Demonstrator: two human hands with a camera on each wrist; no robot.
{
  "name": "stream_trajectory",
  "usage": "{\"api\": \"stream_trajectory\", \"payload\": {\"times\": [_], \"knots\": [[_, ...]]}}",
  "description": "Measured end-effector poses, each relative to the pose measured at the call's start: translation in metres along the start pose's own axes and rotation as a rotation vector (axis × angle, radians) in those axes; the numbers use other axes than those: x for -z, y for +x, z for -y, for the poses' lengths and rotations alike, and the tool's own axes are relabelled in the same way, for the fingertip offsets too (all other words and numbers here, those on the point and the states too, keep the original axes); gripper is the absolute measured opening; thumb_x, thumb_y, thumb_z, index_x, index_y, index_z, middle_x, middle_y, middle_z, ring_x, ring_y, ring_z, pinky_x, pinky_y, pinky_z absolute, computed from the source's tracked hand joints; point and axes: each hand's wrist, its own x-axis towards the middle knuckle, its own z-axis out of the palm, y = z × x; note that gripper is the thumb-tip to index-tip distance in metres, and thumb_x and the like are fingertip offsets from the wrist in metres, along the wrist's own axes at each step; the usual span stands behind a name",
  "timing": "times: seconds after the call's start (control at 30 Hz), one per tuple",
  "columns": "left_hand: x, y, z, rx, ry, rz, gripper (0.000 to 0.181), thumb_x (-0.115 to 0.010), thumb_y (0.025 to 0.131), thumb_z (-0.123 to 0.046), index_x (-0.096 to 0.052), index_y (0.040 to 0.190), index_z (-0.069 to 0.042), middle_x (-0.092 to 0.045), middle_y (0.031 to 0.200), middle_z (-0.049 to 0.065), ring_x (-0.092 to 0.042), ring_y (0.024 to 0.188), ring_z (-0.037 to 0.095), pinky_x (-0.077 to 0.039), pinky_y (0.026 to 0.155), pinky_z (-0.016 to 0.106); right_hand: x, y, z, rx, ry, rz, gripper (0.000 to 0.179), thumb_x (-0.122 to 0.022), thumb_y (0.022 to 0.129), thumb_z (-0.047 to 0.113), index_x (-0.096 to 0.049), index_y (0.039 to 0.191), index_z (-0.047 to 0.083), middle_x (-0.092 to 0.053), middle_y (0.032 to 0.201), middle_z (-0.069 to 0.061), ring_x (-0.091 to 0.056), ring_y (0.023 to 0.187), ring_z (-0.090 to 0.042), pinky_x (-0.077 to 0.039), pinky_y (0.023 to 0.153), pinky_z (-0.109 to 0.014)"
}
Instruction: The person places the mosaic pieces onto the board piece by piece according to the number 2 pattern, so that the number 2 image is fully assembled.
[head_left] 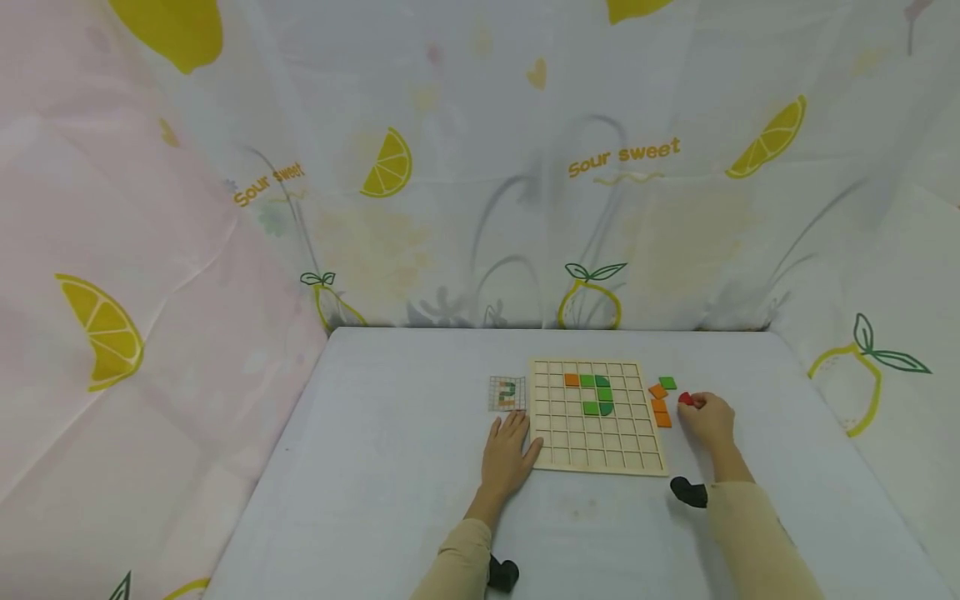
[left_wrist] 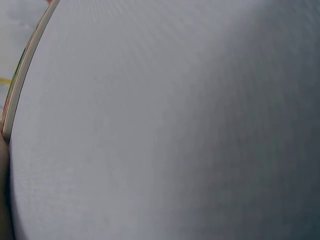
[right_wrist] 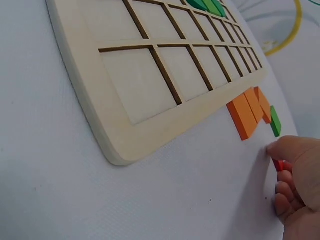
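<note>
A wooden grid board [head_left: 592, 457] lies on the white table. An orange square tile [head_left: 572, 380] and several green tiles [head_left: 605, 395], some with rounded corners, sit in its cells. My left hand [head_left: 506, 460] rests with fingers extended at the board's left edge, fingertips close to a small gridded pattern card [head_left: 496, 403]. To the right of the board, my right hand [head_left: 712, 421] pinches a small red tile [head_left: 685, 399] between thumb and fingers. That red tile [right_wrist: 279, 165] is mostly covered by fingers in the right wrist view.
Loose orange tiles [head_left: 662, 418] lie along the board's right edge, with a green square tile [head_left: 667, 383] just beyond them. A lemon-printed cloth [head_left: 480, 208] hangs behind the table. Black straps [head_left: 688, 492] show at both wrists.
</note>
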Motion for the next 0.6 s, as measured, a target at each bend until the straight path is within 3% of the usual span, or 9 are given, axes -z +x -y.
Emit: {"api": "stream_trajectory", "payload": {"times": [0.17, 0.4, 0.6], "knots": [[0.000, 0.001, 0.000, -0.014, 0.010, -0.014, 0.049, -0.051, 0.095, -0.040, -0.057, 0.128, -0.004, -0.054, 0.135, 0.008, -0.045, 0.130, 0.022, -0.029, 0.112, 0.043, 0.007, -0.004, 0.011, 0.020, -0.073, 0.092, 0.046, -0.056, 0.083, 0.014, -0.049, 0.116, -0.017, -0.054, 0.101, -0.036, -0.050, 0.095, -0.047, -0.044, 0.085, -0.056], [0.000, 0.000, 0.000, -0.007, 0.008, -0.002, 0.049, -0.050, 0.095, -0.039, -0.057, 0.129, -0.005, -0.053, 0.136, 0.008, -0.044, 0.130, 0.022, -0.028, 0.112, 0.043, 0.011, -0.005, 0.019, 0.091, -0.159, 0.129, 0.042, -0.051, 0.083, 0.011, -0.047, 0.114, -0.017, -0.055, 0.096, -0.037, -0.053, 0.090, -0.048, -0.045, 0.081, -0.056], [0.000, 0.000, 0.001, 0.000, 0.004, 0.004, 0.050, -0.050, 0.095, -0.040, -0.056, 0.129, -0.005, -0.052, 0.137, 0.007, -0.044, 0.131, 0.021, -0.027, 0.113, 0.043, 0.010, -0.008, 0.023, 0.020, -0.095, 0.126, 0.045, -0.052, 0.084, 0.012, -0.045, 0.114, -0.020, -0.053, 0.102, -0.038, -0.052, 0.095, -0.048, -0.045, 0.084, -0.056]]}}
